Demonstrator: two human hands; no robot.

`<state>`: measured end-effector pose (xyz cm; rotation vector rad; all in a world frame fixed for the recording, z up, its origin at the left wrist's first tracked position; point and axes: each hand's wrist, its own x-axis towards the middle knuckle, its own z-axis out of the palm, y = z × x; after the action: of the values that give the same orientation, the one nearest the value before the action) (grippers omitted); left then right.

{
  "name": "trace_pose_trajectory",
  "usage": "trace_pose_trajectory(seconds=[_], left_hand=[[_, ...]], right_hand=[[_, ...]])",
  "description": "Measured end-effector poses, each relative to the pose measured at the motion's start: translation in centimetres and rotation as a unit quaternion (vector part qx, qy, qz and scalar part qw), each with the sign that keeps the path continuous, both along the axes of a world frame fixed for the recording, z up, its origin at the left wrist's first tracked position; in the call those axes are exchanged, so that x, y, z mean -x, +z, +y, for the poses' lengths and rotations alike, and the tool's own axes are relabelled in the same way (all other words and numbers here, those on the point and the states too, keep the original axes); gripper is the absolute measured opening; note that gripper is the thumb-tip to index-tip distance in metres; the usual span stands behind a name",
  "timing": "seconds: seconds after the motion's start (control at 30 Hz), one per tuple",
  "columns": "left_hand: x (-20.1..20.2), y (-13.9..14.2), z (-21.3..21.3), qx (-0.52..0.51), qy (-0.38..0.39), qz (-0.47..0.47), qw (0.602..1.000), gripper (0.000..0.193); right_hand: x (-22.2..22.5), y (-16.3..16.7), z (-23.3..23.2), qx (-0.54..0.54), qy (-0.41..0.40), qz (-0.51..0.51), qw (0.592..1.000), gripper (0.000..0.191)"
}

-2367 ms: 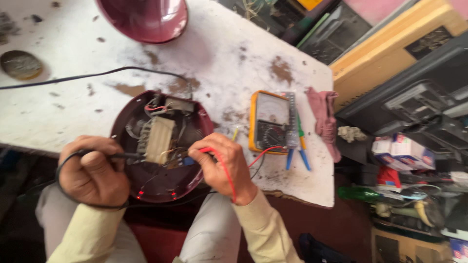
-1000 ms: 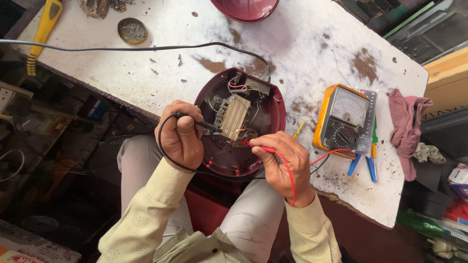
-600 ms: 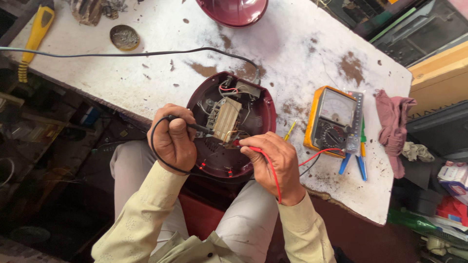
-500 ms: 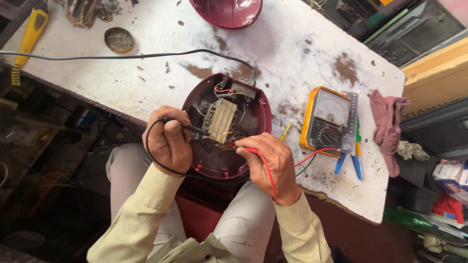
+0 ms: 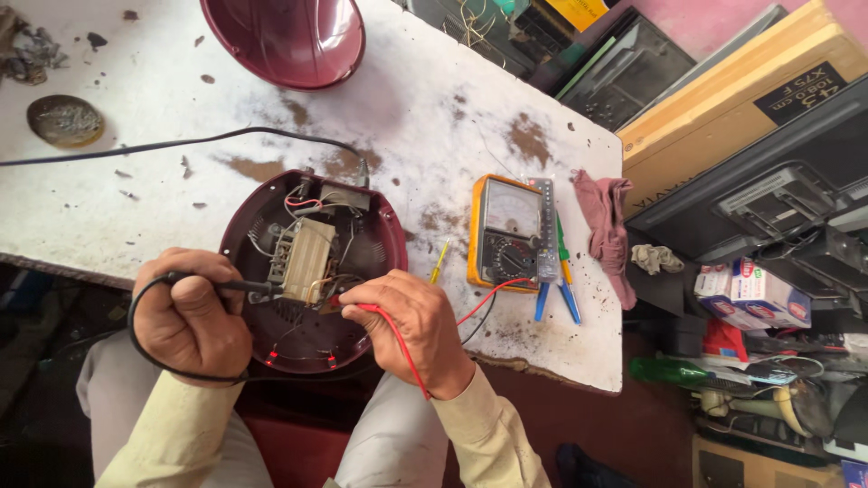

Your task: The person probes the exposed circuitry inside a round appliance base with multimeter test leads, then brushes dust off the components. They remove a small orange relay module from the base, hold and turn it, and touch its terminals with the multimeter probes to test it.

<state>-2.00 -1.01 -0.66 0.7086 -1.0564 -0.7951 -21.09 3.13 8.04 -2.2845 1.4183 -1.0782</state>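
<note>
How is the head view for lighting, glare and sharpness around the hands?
Head view: even daylight, soft shadows; the white table is bright without glare. The left hand, right hand and opened maroon appliance are sharp; the space under the table is dark; edges bend slightly.

The open housing (image 5: pixel 312 271) is maroon, its transformer (image 5: pixel 306 260) cream. The meter (image 5: pixel 506 233) has an orange case. One probe lead (image 5: pixel 398 339) is red, the other (image 5: pixel 163 361) black. The surface (image 5: pixel 425 108) is white with brown stains; the rag (image 5: pixel 608 226) is pink.
</note>
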Motion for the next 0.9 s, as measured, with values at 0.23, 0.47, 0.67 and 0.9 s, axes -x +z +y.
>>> trace_pose_trajectory(seconds=[0.23, 0.47, 0.67, 0.9], left_hand=[[0.0, 0.4, -0.4, -0.019, 0.069, -0.095, 0.993, 0.029], [0.3, 1.3, -0.2, -0.014, -0.018, -0.032, 0.999, 0.028], [0.2, 1.1, -0.2, -0.013, -0.029, -0.024, 0.999, 0.029], [0.3, 1.1, -0.2, -0.015, -0.027, -0.028, 0.999, 0.029]], right_hand=[[0.7, -0.4, 0.0, -0.012, -0.016, -0.051, 0.998, 0.002], [0.6, -0.3, 0.2, -0.016, -0.051, -0.043, 0.998, 0.009], [0.2, -0.2, 0.0, -0.03, -0.048, -0.019, 0.998, 0.01], [0.0, 0.1, -0.4, -0.027, -0.049, 0.019, 0.998, 0.01]])
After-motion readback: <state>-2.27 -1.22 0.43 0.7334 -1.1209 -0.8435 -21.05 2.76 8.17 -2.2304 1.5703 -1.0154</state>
